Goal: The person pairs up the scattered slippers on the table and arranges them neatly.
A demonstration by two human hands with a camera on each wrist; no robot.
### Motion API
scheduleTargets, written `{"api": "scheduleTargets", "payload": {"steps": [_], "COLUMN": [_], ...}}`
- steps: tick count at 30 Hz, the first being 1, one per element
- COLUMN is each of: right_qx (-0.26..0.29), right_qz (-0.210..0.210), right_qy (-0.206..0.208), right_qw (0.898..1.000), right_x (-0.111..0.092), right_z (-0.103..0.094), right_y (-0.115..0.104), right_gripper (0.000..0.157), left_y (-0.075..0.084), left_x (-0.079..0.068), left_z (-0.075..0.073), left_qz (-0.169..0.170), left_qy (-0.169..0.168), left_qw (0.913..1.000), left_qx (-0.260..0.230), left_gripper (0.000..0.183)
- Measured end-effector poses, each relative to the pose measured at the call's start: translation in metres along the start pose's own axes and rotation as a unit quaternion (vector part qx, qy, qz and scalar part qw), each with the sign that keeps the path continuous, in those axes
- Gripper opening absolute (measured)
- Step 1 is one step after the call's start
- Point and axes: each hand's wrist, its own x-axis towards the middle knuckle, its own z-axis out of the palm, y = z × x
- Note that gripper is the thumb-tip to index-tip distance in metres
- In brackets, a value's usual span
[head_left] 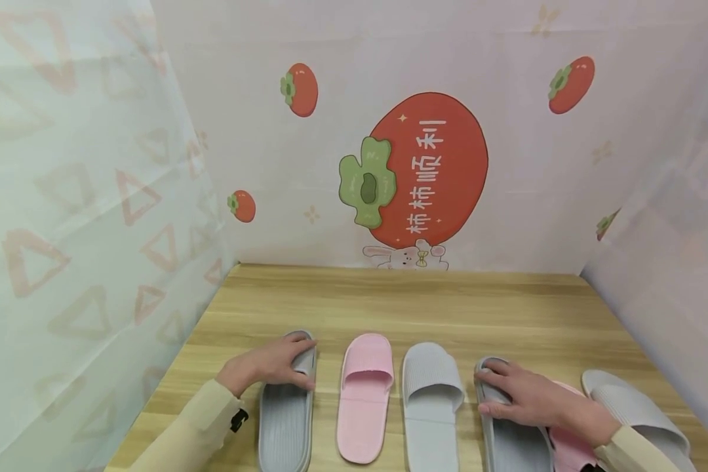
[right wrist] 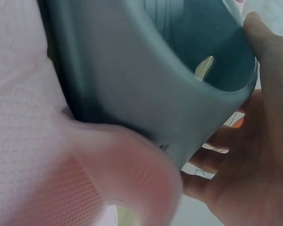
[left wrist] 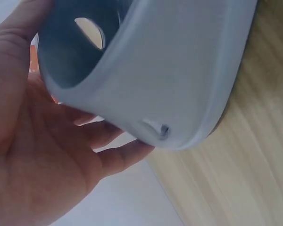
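At the left of the row, my left hand (head_left: 274, 364) grips the strap of a blue-grey slipper (head_left: 284, 426). In the left wrist view, the thumb lies by the strap's opening and the fingers reach over its outside. My right hand (head_left: 531, 396) holds a matching blue-grey slipper (head_left: 516, 446) by its strap. The right wrist view shows the thumb at that strap's edge, with fingers along the far side. A pink slipper (right wrist: 127, 160) lies close against this one, partly hidden by the right hand and forearm in the head view. Both blue-grey slippers lie toe away from me.
Between the hands lie another pink slipper (head_left: 362, 419) and a light grey slipper (head_left: 429, 393). A second light grey slipper (head_left: 637, 406) sits at the far right, angled. Printed cloth walls (head_left: 271, 151) enclose the wooden tabletop (head_left: 413, 298) at the back and both sides.
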Motion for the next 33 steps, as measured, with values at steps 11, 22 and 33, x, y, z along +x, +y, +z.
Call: {"api": "scheduleTargets", "payload": {"steps": [11, 22, 33], "right_qx": [-0.016, -0.030, 0.012], "right_qz": [-0.021, -0.030, -0.018], "right_qy": [0.037, 0.065, 0.006], "right_qw": [0.999, 0.997, 1.000], "right_x": [-0.003, -0.003, -0.006], "right_z": [0.004, 0.006, -0.005], "right_y": [-0.003, -0.004, -0.003], "right_gripper": [0.062, 0.060, 0.069], "left_y": [-0.007, 0.001, 0.002], "left_x": [-0.001, -0.001, 0.002], "left_z": [-0.003, -0.010, -0.013], "left_qz": [0.009, 0.012, 0.024], "left_qy": [-0.024, -0.023, -0.022], "left_qw": [0.9997, 0.9990, 0.9968], "left_qx": [0.005, 0.037, 0.073], "left_gripper": [0.096, 0.081, 0.069]}}
